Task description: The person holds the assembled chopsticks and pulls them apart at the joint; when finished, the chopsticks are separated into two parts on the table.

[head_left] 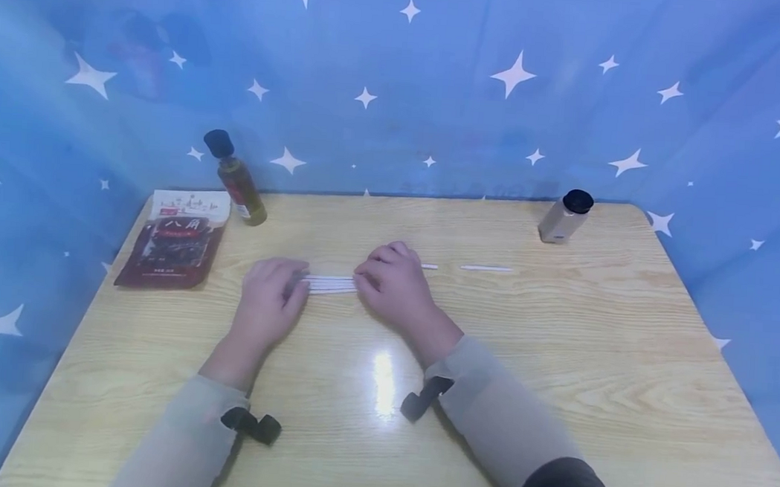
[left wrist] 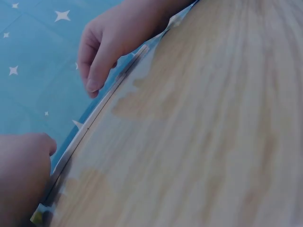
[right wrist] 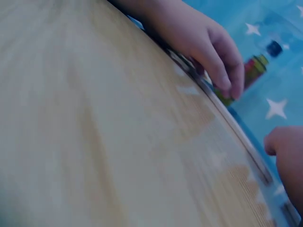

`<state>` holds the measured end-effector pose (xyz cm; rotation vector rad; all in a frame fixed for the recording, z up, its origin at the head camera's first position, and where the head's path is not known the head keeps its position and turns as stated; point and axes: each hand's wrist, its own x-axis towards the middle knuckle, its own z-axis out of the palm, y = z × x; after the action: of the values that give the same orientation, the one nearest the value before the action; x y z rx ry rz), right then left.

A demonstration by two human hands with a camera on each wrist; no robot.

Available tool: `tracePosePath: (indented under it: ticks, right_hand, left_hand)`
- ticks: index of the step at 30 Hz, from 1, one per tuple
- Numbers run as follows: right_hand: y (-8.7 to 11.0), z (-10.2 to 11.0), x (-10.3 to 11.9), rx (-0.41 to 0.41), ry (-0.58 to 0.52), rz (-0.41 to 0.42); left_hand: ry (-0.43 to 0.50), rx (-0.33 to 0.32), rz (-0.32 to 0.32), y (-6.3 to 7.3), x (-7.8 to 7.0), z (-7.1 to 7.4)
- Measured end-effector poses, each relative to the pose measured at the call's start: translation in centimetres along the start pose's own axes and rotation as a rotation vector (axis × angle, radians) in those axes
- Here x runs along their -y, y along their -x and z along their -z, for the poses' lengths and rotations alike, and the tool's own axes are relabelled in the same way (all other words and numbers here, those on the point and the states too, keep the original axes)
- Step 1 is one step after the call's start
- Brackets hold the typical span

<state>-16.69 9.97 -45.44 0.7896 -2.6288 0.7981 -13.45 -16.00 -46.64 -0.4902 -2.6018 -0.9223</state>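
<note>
Several thin white sticks point(head_left: 331, 285) lie side by side on the wooden table, running between my two hands. My left hand point(head_left: 269, 296) holds their left end, thumb on the near side and curled fingers on the far side. At their right end is my right hand point(head_left: 394, 285), palm down, with thumb and bent fingers pinching at them. A white tip point(head_left: 431, 266) shows from behind the right hand. In the left wrist view, the sticks point(left wrist: 90, 125) appear low along the table, right at the right hand's fingertips point(left wrist: 93, 87).
Farther right lies a separate white stick point(head_left: 487, 268). A dark red and white packet point(head_left: 173, 249) and a black-capped bottle point(head_left: 241, 186) are at back left. A small black-lidded jar point(head_left: 563, 218) stands at back right. Behind the table point(head_left: 596, 375) hangs a blue star-patterned curtain point(head_left: 439, 90).
</note>
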Motion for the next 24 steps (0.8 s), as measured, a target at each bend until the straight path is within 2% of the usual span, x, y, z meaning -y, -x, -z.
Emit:
tracePosePath:
  ticks: [6, 12, 17, 24]
  right_hand:
    - [-0.8, -1.3, 1.7, 0.025, 0.035, 0.038]
    - [-0.8, -1.8, 1.8, 0.067, 0.115, 0.016]
    - [-0.7, -1.7, 1.9, 0.090, 0.087, -0.012]
    - [-0.8, -1.9, 2.0, 0.140, 0.018, -0.097]
  left_hand:
    - [-0.018, 0.065, 0.051, 0.0, 0.5, 0.0]
    - [-0.038, 0.121, 0.084, -0.1, 0.6, -0.1]
    - [-0.037, 0.127, 0.077, -0.1, 0.5, -0.2]
    - [-0.039, 0.116, 0.060, 0.0, 0.5, -0.1]
